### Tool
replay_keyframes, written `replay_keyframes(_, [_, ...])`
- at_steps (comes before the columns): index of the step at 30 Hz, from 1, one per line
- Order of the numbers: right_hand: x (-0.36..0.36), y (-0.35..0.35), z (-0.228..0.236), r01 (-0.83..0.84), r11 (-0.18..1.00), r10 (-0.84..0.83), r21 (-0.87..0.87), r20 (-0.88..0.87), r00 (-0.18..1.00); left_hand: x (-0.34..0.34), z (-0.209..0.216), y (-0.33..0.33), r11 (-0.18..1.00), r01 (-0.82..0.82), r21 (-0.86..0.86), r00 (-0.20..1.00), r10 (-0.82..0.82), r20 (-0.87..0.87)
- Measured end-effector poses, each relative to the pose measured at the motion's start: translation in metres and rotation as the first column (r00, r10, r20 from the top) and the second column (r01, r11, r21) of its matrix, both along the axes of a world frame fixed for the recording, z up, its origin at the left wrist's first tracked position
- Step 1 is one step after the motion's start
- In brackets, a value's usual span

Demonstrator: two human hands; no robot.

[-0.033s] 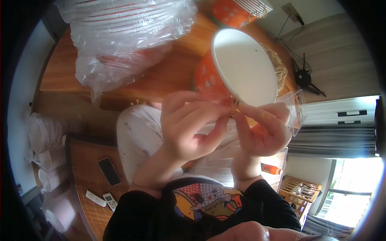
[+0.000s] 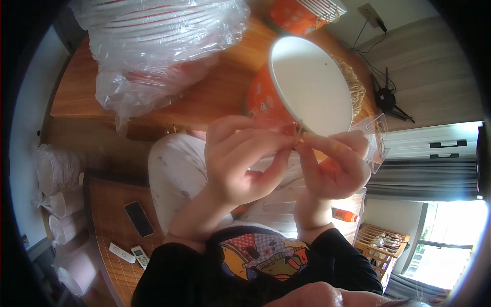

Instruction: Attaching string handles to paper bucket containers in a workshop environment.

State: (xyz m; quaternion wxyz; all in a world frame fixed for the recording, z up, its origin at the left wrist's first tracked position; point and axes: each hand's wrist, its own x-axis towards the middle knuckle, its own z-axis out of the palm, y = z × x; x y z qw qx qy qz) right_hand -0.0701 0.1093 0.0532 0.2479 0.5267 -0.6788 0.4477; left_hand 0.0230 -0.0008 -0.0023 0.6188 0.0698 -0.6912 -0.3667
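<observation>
An orange paper bucket (image 2: 263, 100) with a white inside stands tilted in front of me, its mouth turned to the right and toward me. A small dark hole shows in its far inner wall. At the near rim, my left hand (image 2: 245, 158) and my right hand (image 2: 335, 163) meet, thumbs and forefingers pinched around a small gold-coloured piece (image 2: 297, 137). It could be a cord end or a metal tip; the fingers cover most of it. Behind the bucket lies a bundle of golden cords (image 2: 353, 84).
A clear plastic bag (image 2: 153, 56) of stacked buckets fills the table's left. More nested orange buckets (image 2: 302, 15) stand at the back. Right of my hand is a clear plastic box (image 2: 376, 140). Lower left, a phone (image 2: 139, 218) and remotes (image 2: 138, 254) lie on the seat.
</observation>
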Motion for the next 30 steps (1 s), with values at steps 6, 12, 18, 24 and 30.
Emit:
replay_keyframes(6, [0.0013,0.0046,0.0039,0.034,0.992,-0.028,0.122,-0.055,0.998,0.001,0.0003,0.0005,0.994,0.087,0.066,0.996,-0.089,0.022])
replay_keyframes(12, [0.003,0.006,0.0036,0.054,0.988,-0.046,0.144,-0.057,0.997,-0.0018,0.0004,0.0021,0.993,0.092,0.075,0.995,-0.094,0.029])
replay_keyframes(18, [0.0011,0.0083,0.0011,0.016,0.987,-0.01,0.158,-0.037,0.999,-0.0021,0.0003,0.0032,0.994,0.088,0.068,0.995,-0.091,0.033])
replay_keyframes(24, [-0.0004,0.0075,-0.0007,-0.026,0.993,0.031,0.119,-0.044,0.999,-0.0025,0.0001,0.0039,0.999,0.052,0.012,0.998,-0.052,0.041])
replay_keyframes(30, [0.0005,0.0045,-0.0011,-0.013,0.989,0.028,0.148,-0.096,0.995,-0.0011,-0.0036,0.0054,0.999,0.026,0.019,0.997,-0.028,0.066])
